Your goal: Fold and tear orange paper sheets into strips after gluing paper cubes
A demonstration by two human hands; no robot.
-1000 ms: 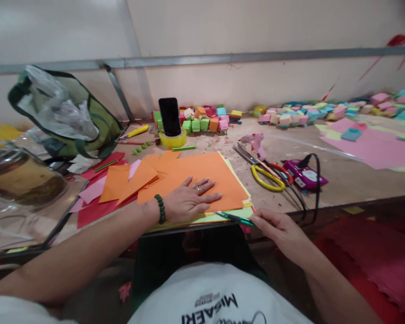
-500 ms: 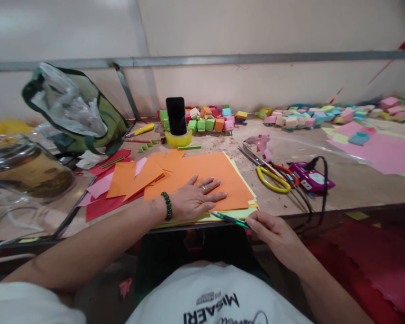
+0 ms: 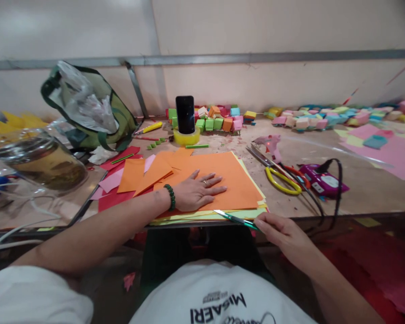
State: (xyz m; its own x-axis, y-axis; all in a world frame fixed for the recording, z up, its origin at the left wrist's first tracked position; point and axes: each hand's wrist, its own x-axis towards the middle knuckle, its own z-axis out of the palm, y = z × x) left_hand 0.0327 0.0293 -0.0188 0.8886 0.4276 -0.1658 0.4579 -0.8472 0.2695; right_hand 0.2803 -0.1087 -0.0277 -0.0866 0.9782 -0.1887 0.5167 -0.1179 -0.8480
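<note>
My left hand point(image 3: 197, 192) lies flat with spread fingers on a large orange sheet of paper point(image 3: 238, 177). A ring and a green bead bracelet are on it. Yellow and light green sheets point(image 3: 185, 219) show beneath the orange one, along its front and right edges. My right hand point(image 3: 279, 231), fingers closed, grips a green-handled craft knife point(image 3: 234, 218) at the table's front edge. Its pale blade points left, over the front border of the stack, just below my left hand. Smaller orange pieces point(image 3: 131, 174) overlap red and pink paper to the left.
Yellow-handled scissors point(image 3: 283, 181), a pink glue gun point(image 3: 272, 146) and a purple power adapter point(image 3: 323, 180) lie at right, with a black cable. Behind stand a phone point(image 3: 185, 114) on a tape roll point(image 3: 186, 136) and folded paper blocks point(image 3: 218, 123). A jar point(image 3: 50, 166) and green bag point(image 3: 114, 117) occupy the left.
The whole view has shifted slightly, so things appear farther right. My left hand stays flat on the orange paper, and my right hand keeps hold of the craft knife at the sheets' front edge.
</note>
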